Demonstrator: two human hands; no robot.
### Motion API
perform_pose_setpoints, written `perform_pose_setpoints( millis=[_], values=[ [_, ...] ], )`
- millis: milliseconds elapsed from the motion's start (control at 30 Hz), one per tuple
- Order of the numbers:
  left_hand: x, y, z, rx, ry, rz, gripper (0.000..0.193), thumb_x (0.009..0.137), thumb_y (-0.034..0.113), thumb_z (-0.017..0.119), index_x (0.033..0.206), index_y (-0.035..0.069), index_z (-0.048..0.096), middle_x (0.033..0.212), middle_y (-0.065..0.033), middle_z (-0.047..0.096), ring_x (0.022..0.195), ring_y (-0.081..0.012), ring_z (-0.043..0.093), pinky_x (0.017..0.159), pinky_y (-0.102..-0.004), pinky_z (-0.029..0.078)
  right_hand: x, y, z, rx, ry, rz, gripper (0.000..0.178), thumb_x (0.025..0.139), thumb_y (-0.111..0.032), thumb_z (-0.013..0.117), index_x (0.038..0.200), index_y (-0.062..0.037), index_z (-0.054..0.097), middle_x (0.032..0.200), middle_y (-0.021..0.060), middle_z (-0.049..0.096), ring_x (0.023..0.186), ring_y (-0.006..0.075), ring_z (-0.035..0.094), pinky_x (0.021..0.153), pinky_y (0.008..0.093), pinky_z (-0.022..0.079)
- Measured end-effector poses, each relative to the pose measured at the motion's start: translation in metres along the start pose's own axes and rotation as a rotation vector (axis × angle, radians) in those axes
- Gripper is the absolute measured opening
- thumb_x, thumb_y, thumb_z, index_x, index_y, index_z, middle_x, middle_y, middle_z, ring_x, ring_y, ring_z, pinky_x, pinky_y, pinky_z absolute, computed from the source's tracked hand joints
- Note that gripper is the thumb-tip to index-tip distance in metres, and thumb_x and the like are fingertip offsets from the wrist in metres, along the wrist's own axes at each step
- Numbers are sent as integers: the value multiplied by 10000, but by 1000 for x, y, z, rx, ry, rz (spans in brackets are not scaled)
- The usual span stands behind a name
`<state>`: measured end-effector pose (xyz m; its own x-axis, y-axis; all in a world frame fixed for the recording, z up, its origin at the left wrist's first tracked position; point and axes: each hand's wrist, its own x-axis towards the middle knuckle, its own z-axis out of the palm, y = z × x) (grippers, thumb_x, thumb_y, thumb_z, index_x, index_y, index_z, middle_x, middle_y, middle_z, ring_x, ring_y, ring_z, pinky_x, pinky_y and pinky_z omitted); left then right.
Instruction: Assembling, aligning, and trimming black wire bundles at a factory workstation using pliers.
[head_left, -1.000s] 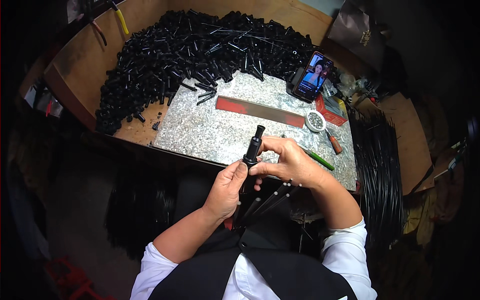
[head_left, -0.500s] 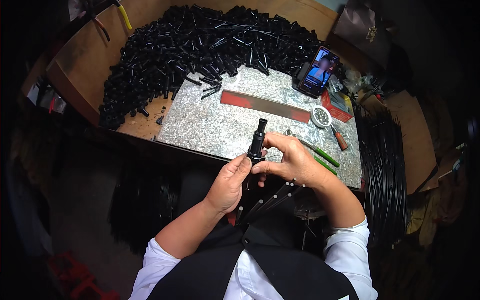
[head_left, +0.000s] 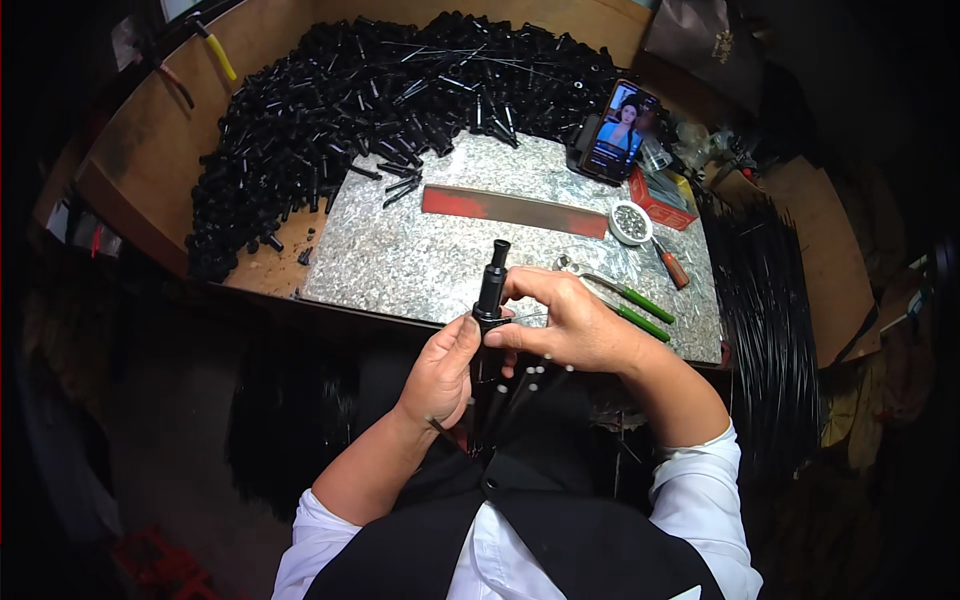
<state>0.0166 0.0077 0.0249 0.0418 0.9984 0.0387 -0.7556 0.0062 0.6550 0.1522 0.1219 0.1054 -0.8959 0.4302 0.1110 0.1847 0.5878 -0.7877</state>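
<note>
A black stepped tube fitting (head_left: 490, 286) with a flared collar stands nearly upright between my hands, at the near edge of the worktop. Thumb and fingers of my left hand (head_left: 441, 366) are closed round its lower part. My right hand (head_left: 570, 320) curls against its right side, with the thumb at the collar and the index finger higher up the tube. A thin wire (head_left: 532, 316) shows beside the collar, by the right thumb; what else those fingers pinch is hidden. Below hang several thin dark rods with pale tips (head_left: 533, 378), blurred by motion.
A large heap of black tube fittings (head_left: 340, 110) fills the far left of the speckled worktop (head_left: 400, 265). A red-and-grey bar (head_left: 515, 210), green-handled pliers (head_left: 645, 305), a screwdriver (head_left: 675, 268), a bowl of small metal bits (head_left: 631, 222) and a phone (head_left: 615, 135) lie beyond. Black rods (head_left: 765, 330) stand bundled at right.
Both hands and the black tube fitting have shifted slightly left in the picture, as has the worktop. The rods below have swung and spread, one now near my left wrist. The grip looks unchanged.
</note>
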Motion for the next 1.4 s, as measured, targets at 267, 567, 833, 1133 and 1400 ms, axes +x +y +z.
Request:
perform_pose_setpoints(
  millis=[267,567,833,1133,1400],
  values=[
    [3,-5,2,22,22,22,383,1015,310,411,1207,-3,518,980,-66,599,861,-115,588,773,-264,496,0,6,0,0,21,-36,239,762,-149,690,910,8,589,870,124,614,843,220,609,780,334,471],
    [1,-5,-6,22,-30,-24,395,1010,310,415,1208,-19,512,1019,-76,593,886,-134,599,796,-277,510,-1,-1,-8,95,-51,81,263,773,-186,750,882,-7,591,780,72,614,772,171,601,738,318,469],
    [4,-8,2,127,-14,27,408,1014,327,395,1209,-12,514,1000,-77,589,872,-142,589,779,-276,505,-4,4,-8,112,15,-94,193,771,-79,723,807,0,550,751,70,601,711,167,633,645,311,485],
    [1,-8,4,120,25,-1,389,1013,317,401,1244,13,478,994,-65,598,850,-119,609,758,-267,521,-6,4,-8,40,-3,-145,213,790,-114,711,858,6,548,772,115,584,725,223,621,635,359,476],
    [-2,-3,-6,88,-9,81,357,1027,277,359,1207,-2,490,1028,-105,614,859,-168,613,795,-302,515,-17,11,24,128,289,59,406,776,-164,753,1081,1,541,858,73,557,749,159,597,653,287,484]
  ],
)
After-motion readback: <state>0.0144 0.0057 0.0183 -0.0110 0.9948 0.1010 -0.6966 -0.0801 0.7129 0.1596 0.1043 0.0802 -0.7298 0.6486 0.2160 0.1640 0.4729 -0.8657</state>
